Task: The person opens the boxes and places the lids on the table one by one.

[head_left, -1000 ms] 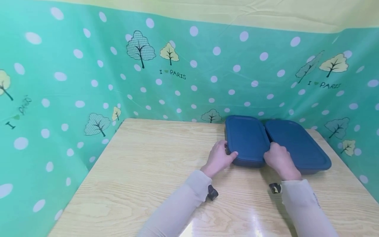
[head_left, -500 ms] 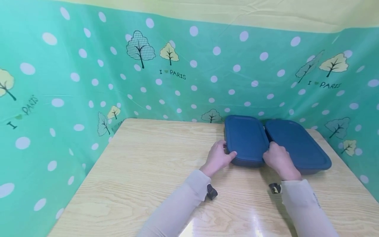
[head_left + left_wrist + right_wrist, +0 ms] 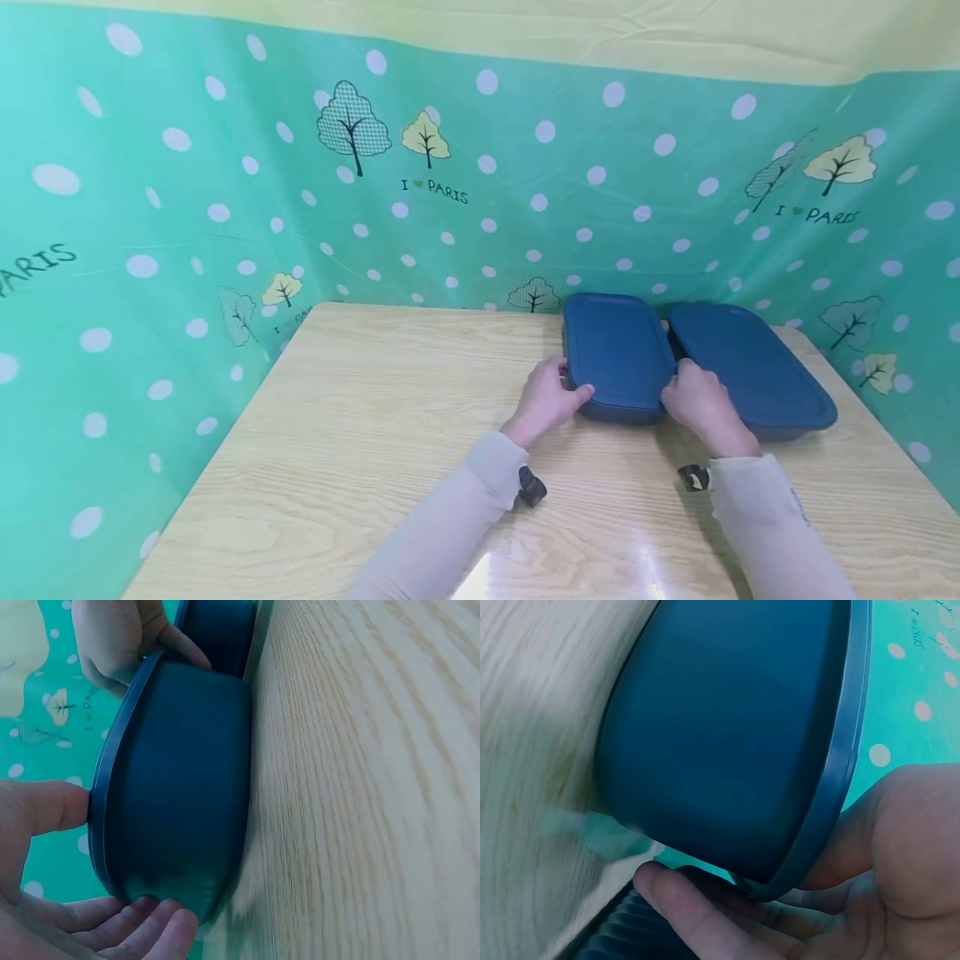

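Observation:
A smaller blue lidded storage box [image 3: 621, 354] lies on the table at the back right, its near end facing me. My left hand [image 3: 542, 402] holds its near left corner; in the left wrist view the thumb presses the lid's rim and the fingers [image 3: 142, 930] lie along the side wall. On the opposite side my right hand [image 3: 701, 404] grips the near right corner, fingers [image 3: 697, 907] in the narrow gap and partly hidden in the head view. A larger blue lidded box [image 3: 757, 367] stands right beside that hand.
The pale wood table [image 3: 390, 433] reaches back to a green dotted curtain [image 3: 450, 167], which hangs behind and along both sides. Both boxes stand close to the back curtain. A dark ribbed surface [image 3: 637, 922] shows under the right fingers.
The smaller box has shifted slightly left with both hands on it, and the gap to the larger box is a little wider. The left curtain ripples.

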{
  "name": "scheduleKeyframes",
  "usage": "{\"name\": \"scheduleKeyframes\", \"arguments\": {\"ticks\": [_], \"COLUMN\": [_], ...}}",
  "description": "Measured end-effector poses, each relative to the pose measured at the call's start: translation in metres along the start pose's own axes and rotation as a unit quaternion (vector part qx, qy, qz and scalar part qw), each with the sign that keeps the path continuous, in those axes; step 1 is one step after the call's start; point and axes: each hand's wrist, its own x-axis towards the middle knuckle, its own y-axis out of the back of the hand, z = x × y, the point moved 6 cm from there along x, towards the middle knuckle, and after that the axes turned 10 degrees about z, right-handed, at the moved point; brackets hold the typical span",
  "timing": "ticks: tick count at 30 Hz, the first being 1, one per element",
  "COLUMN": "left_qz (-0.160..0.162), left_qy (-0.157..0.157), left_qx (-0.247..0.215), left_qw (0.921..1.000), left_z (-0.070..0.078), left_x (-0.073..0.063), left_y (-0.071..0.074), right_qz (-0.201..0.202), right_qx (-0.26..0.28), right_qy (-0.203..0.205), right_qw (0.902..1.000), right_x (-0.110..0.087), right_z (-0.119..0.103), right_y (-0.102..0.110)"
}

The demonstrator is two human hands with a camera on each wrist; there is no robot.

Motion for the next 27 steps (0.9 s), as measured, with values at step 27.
{"name": "scheduleKeyframes", "arguments": {"ticks": [27], "left_qz": [-0.009], "left_qy": [0.027], "left_qx": [-0.056], "left_qw": [0.998], "left_z": [-0.0093], "left_x": [0.0021], "left_y": [-0.0006], "right_qz": [0.0], "right_qx": [0.032], "right_qy": [0.015], "right_qw": [0.9994], "right_x": [0.0035], "right_z": [0.0041], "right_y": [-0.0016]}}
